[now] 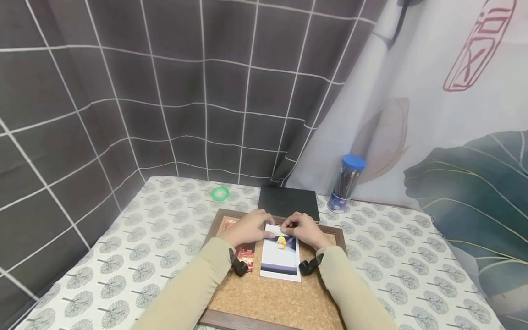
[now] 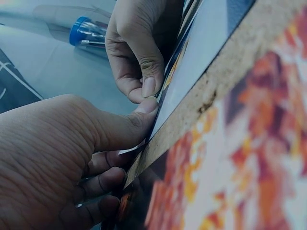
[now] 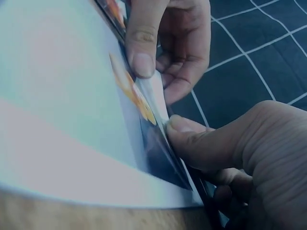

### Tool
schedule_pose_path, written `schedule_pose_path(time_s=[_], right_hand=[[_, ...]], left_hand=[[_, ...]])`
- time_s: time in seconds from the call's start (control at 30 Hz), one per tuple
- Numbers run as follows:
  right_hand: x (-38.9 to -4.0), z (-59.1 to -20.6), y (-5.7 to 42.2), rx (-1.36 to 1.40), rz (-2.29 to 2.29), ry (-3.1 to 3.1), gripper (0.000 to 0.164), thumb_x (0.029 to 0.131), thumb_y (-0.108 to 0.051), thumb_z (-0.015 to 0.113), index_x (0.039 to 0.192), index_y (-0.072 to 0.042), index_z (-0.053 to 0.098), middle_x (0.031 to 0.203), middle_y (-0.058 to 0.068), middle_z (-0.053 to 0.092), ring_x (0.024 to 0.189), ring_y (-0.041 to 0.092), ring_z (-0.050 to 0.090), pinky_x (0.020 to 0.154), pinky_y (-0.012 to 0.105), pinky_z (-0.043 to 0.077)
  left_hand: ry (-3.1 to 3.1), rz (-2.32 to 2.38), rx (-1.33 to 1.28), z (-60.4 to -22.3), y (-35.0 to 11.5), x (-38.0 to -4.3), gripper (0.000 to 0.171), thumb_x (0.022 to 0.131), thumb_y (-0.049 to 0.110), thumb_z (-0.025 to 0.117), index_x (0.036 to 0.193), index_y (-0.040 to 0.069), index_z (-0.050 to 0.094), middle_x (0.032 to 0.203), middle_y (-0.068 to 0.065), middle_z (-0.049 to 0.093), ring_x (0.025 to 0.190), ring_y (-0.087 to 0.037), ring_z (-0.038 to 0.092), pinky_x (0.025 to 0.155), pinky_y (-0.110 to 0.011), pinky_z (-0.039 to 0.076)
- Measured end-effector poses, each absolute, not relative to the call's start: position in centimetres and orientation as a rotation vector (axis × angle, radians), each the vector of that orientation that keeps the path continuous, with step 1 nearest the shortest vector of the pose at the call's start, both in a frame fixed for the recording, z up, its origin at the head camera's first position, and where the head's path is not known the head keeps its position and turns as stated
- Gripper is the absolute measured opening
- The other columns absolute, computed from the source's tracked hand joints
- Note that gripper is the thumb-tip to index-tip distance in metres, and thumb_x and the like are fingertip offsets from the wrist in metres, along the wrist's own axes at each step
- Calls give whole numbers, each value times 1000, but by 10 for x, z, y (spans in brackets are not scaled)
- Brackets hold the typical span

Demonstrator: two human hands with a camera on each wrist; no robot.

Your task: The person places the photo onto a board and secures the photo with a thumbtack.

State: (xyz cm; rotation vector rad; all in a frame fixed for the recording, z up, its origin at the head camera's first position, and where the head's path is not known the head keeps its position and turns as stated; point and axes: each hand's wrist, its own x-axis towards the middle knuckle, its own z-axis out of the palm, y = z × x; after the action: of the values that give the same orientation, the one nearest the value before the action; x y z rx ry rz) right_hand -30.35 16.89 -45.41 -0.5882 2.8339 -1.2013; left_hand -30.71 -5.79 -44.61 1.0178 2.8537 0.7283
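Observation:
A white-bordered photo print [image 1: 279,260] with a small yellow figure lies on a wood-framed cork board [image 1: 268,300]. My left hand [image 1: 249,228] is at the print's upper left corner, its thumb on the face and its other fingers curled behind the edge. My right hand [image 1: 304,229] pinches the top edge farther right between thumb and forefinger. Close together in the right wrist view, the two thumbs meet the print's pale margin [image 3: 156,96], which bends up slightly there. A red and orange picture [image 2: 216,177] lies on the cork left of the print, partly covered by my left arm.
Behind the board lies a flat black rectangular item [image 1: 288,203]. A clear canister with a blue lid [image 1: 353,161], holding dark sticks, stands at the back right. A green tape roll [image 1: 220,193] sits at the back left of the tree-patterned tablecloth [image 1: 144,247]. Dark checked curtain [image 1: 222,82] hangs behind.

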Motion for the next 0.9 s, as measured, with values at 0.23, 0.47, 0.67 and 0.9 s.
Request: schedule_pose_path(time_s=[0.23, 0.47, 0.67, 0.9], right_hand=[[-302, -454, 167, -399, -1303, 2785, 9, 84, -12, 80, 87, -14, 71, 83, 0, 60, 77, 17, 53, 73, 32, 43], [-302, -452, 165, -342, -1356, 2767, 13, 83, -10, 81, 88, -13, 69, 82, 2, 60, 74, 17, 51, 71, 32, 42], [-298, -452, 161, -308, -1343, 2776, 13, 83, -8, 80, 87, -12, 69, 81, 2, 60, 74, 17, 52, 70, 32, 42], [-300, -452, 164, -359, -1299, 2802, 10, 85, -8, 78, 88, -11, 69, 81, 2, 60, 74, 17, 52, 70, 32, 43]], left_hand=[[2839, 734, 1014, -445, -57, -306, 34, 91, 39, 74, 116, 17, 68, 102, 5, 59, 88, -11, 54, 84, -32, 51], [2836, 739, 1007, -443, -57, -308, 37, 91, 39, 74, 118, 16, 68, 104, 4, 59, 90, -12, 55, 86, -34, 51], [2824, 738, 1017, -444, -60, -306, 37, 91, 39, 74, 118, 15, 68, 104, 3, 60, 91, -13, 55, 86, -35, 51], [2828, 736, 999, -443, -57, -307, 38, 91, 40, 73, 119, 15, 68, 104, 4, 59, 91, -13, 54, 86, -34, 51]])
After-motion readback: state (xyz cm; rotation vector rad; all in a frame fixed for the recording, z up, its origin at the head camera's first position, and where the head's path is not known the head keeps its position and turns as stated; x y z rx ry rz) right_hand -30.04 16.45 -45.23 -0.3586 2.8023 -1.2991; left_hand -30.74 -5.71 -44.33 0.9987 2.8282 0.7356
